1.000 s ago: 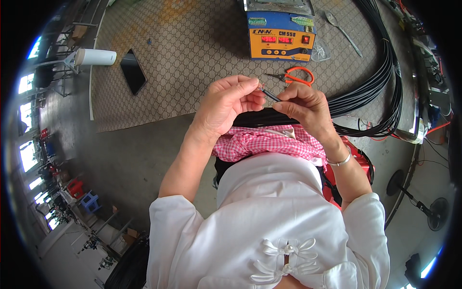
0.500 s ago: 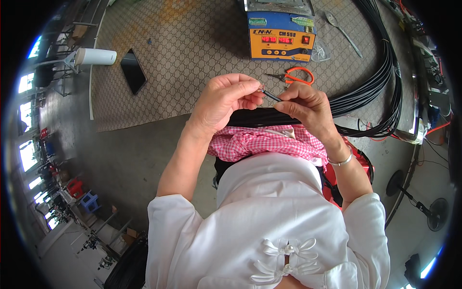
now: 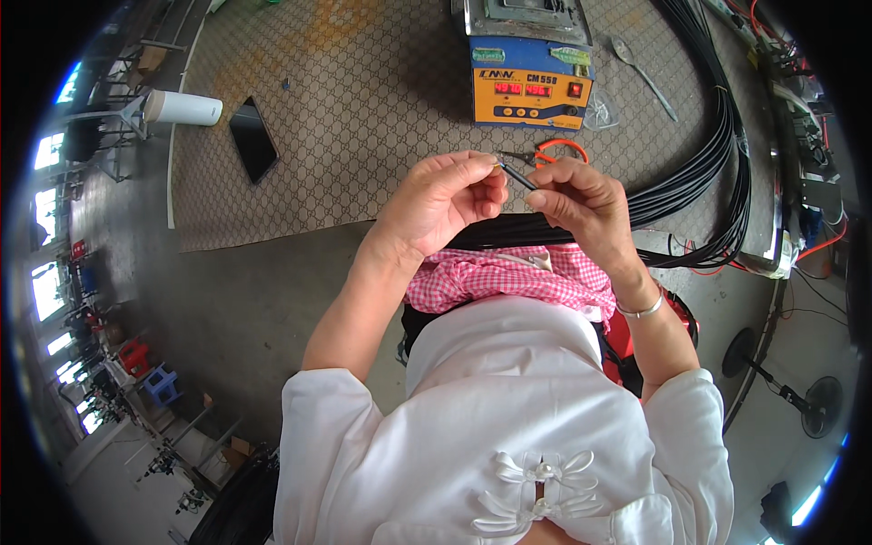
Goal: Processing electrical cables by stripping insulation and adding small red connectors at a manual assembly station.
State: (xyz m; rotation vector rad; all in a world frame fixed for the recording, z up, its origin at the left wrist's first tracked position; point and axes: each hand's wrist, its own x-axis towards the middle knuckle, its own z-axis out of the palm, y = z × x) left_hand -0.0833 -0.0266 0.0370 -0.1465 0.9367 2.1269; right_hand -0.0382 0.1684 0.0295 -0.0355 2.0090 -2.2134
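Between my two hands runs a short stretch of black cable (image 3: 519, 176), held tilted just past the table's near edge. My right hand (image 3: 584, 198) pinches its dark jacket between thumb and fingers. At the cable's stripped tip, my left hand (image 3: 452, 193) is closed in a pinch on what look like thin wire ends; they are too small to make out clearly. Just beyond my fingers lie orange-handled snips (image 3: 560, 152) on the patterned table cover. A thick coil of black cable (image 3: 695, 173) sweeps along the right side and passes behind my hands.
A blue and yellow solder pot (image 3: 531, 91) with a lit red display stands at the far middle. A spoon (image 3: 644, 79) and a small clear plastic bag (image 3: 599, 111) lie right of it. Leftward are a phone (image 3: 253, 141) and a white cylinder (image 3: 184, 108). The patterned table cover (image 3: 318, 173) spreads underneath.
Both hands have shifted slightly toward me along with the cable. The left fingertips have moved a little along the cable's stripped tip. The snips show more to the left.
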